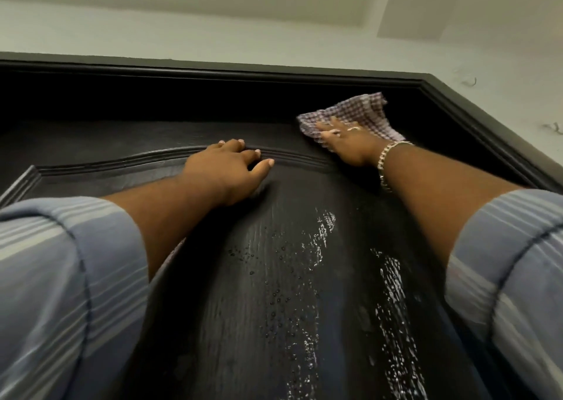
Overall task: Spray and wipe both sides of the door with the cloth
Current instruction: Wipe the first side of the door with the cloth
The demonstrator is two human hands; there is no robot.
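Right hand (344,145) presses the checked cloth (356,116) flat against the top right of the dark door (213,277), just below the frame (457,107); grip spread, fingers straight on the cloth. Left hand (227,168) rests on the curved moulding (122,162) of the door panel, fingers loosely bent, holding nothing. Wet streaks and droplets (390,293) cover the panel below. Bracelet (385,162) on right wrist.

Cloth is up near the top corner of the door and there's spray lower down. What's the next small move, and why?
Probably draw the right hand and the checked cloth it presses flat down the door into the wet streaks. Droplets and runs of spray sit unwiped on the middle panel below both hands, while the left hand rests on the curved moulding, bracing.
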